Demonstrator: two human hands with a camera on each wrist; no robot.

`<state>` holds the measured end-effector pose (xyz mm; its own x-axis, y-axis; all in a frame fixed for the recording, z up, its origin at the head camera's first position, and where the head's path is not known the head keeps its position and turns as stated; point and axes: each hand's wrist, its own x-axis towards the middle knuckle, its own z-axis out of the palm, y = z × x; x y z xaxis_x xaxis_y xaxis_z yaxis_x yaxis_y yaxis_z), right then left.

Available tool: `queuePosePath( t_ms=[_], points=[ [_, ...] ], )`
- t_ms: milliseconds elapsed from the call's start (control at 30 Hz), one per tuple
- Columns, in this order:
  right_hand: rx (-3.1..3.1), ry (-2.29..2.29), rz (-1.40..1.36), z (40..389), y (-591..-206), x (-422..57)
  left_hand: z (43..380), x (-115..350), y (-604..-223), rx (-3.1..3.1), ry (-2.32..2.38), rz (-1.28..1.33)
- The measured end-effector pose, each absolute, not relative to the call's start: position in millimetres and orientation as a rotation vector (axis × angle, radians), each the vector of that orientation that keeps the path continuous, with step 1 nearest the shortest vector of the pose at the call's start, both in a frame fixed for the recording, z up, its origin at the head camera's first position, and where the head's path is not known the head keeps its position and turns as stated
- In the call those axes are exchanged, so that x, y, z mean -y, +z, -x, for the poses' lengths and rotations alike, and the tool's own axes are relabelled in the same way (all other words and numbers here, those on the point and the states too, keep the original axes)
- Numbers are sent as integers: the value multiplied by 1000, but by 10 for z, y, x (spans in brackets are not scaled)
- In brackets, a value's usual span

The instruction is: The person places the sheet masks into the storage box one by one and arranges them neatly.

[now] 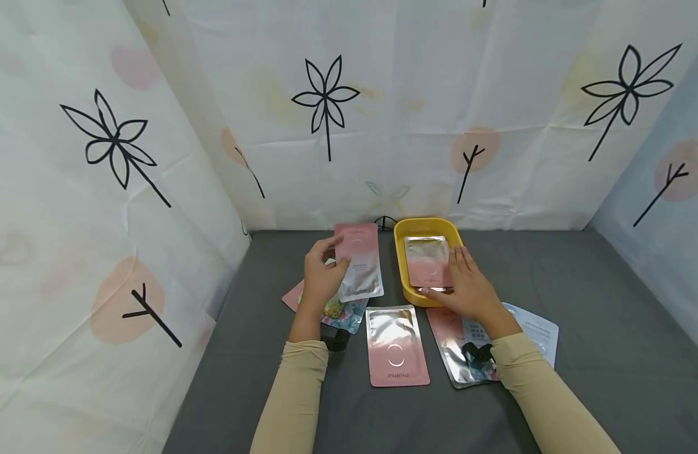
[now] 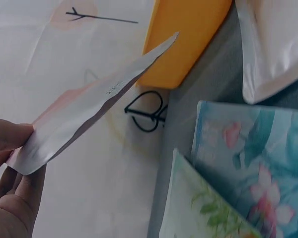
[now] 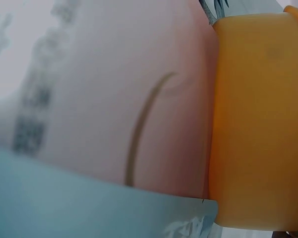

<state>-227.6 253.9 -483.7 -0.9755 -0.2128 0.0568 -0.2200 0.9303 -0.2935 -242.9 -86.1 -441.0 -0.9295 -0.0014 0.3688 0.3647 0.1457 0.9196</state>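
My left hand (image 1: 324,271) pinches a pink and silver sheet mask packet (image 1: 361,268) by its side edge, thumb on one face and fingers on the other. In the left wrist view the packet (image 2: 84,116) appears nearly edge-on. A yellow tray (image 1: 401,268) stands at the back, holding a smaller-looking pink and silver packet (image 1: 427,261). My right hand (image 1: 470,287) lies over the tray's right side with fingers extended, its thumb across the lower end of that packet. The right wrist view shows the tray's yellow wall (image 3: 258,124) close up, with a blurred pink packet surface (image 3: 154,99) beside it.
Another pink and silver packet (image 1: 398,347) lies in front of the tray. Floral packets (image 2: 263,158) lie under my left hand, and a white packet (image 1: 538,331) overlaps others beneath my right wrist. Printed cloth (image 1: 383,170) rises behind the grey table (image 1: 610,315).
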Motion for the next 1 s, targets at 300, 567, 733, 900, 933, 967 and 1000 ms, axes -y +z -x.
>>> queuePosePath(
  t_ms=[300, 567, 733, 900, 933, 967, 1000],
  points=[
    [3072, 472, -333, 2264, -4842, -2543, 2463, 553, -4455, 2066, -1877, 424],
    [3077, 481, -337, 2262, -4836, -2542, 2476, 414, -4492, 2049, -1898, 445],
    [3082, 484, -338, 2264, -4824, -2545, 2474, 409, -4452, 2001, -1894, 440],
    [3077, 482, -332, 2271, -4820, -2550, 2474, 403, -4392, 1972, -1889, 424],
    [3076, 483, -331, 2273, -4820, -2548, 2474, 402, -4385, 1966, -1884, 423],
    [3075, 483, -331, 2275, -4822, -2547, 2474, 399, -4381, 1955, -1887, 422],
    [3074, 486, -332, 2278, -4823, -2544, 2474, 395, -4378, 1942, -1888, 421]
  ],
)
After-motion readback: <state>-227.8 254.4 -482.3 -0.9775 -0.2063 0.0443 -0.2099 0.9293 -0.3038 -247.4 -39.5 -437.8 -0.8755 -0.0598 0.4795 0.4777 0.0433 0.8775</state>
